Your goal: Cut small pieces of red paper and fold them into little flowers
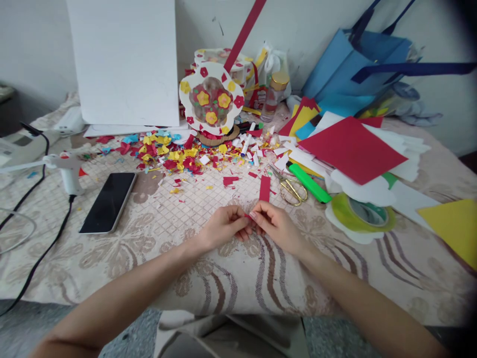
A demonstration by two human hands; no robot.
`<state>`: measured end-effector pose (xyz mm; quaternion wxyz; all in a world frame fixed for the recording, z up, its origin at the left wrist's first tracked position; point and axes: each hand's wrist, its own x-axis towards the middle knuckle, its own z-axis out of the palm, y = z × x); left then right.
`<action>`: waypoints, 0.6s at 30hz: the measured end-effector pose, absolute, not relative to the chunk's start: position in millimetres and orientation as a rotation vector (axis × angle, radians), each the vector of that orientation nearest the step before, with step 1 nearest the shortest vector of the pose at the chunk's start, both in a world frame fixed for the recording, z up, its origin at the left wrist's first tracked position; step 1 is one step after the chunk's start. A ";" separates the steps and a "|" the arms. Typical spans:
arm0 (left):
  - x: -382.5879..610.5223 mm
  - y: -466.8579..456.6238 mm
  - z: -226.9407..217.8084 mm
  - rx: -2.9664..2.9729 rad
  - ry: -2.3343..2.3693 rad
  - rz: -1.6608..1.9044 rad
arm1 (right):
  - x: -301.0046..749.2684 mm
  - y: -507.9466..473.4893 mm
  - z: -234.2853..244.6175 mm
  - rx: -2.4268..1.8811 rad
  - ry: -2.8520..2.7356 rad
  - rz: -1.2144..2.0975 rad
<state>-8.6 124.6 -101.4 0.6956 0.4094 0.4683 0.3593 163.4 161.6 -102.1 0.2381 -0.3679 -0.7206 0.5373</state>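
A small piece of red paper [248, 217] is pinched between the fingertips of my left hand [229, 222] and my right hand [275, 223]. Both hands meet low over the patterned tablecloth, and my fingers cover most of the piece. Just beyond them lies a red paper strip [265, 188]. Gold-handled scissors [293, 191] rest to the right of that strip, beside a green box cutter [308, 183]. Small red offcuts [230, 181] are scattered ahead of my left hand.
A flower-shaped paper lantern [211, 99] stands at the back behind heaps of paper scraps [164, 149]. On the left are a phone [108, 203] and a white glue gun [70, 171]. Tape [359, 213], red sheets [354, 149] and a blue bag [357, 64] occupy the right.
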 end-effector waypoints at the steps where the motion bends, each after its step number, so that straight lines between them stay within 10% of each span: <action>1: -9.4 124.8 -100.4 0.861 1.016 0.801 | 163.1 161.4 -101.7 -0.993 -1.953 1.464; 18: -11.2 124.7 -101.7 1.223 1.142 0.948 | 162.8 165.9 -99.9 -0.958 -2.066 1.206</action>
